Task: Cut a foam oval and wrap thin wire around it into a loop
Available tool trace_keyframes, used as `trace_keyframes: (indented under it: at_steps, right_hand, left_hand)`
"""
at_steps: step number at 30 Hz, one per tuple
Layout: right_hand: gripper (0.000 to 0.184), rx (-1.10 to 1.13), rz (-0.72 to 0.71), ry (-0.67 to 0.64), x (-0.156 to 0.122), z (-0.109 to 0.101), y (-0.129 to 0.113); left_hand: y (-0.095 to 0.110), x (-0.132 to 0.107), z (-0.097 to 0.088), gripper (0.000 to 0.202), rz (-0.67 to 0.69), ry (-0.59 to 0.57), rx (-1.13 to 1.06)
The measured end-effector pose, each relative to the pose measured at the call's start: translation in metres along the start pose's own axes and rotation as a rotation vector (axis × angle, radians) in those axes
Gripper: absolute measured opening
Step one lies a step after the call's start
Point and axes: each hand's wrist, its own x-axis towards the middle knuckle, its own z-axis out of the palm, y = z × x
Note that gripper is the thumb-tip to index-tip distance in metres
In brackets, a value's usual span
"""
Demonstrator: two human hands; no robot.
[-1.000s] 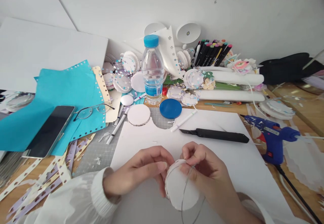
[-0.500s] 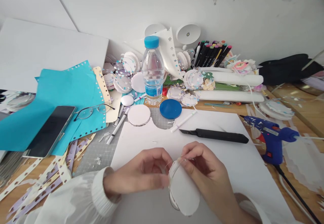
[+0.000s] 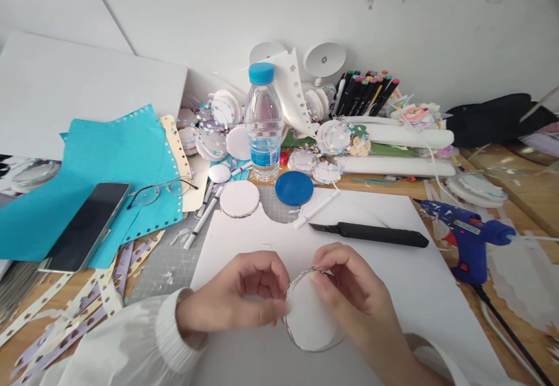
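Left of centre, 9 o'clock: black smartphone (image 3: pixel 85 226) flat on matte turquoise paper (image 3: pixel 109 153), glasses (image 3: pixel 159 191) beside it. At 6 o'clock, over the white board (image 3: pixel 419 281): left hand (image 3: pixel 236 298), grip narrow, pinching the rim of a round foam disc (image 3: pixel 308 322). Right hand (image 3: pixel 349 298), grip closed on thin wire (image 3: pixel 301 276) looped around the disc's edge, likely to keep it seated. At 3 o'clock: black craft knife (image 3: pixel 371 233) and blue glue gun (image 3: pixel 469 237), well apart.

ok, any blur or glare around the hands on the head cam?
Head view: left hand, right hand and the white disc they pinch look sharp, no motion smear. Head view: soft even light, faint shadows. Head view: glare on the wooden table far right, wide-angle bowing at the edges.
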Motion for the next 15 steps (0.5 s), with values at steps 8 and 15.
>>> trace_keyframes:
  at_steps: [8, 15]
  right_hand:
    - [0.007, -0.014, -0.015, 0.039, -0.0002, 0.0040, -0.0028]
    - [0.009, -0.106, -0.169, -0.014, -0.0025, 0.0041, -0.0013]
  left_hand:
    - [-0.0012, 0.0033, 0.0007, 0.030, 0.001, -0.142, -0.209]
    - [0.0021, 0.0048, 0.0024, 0.039, -0.081, -0.153, -0.174]
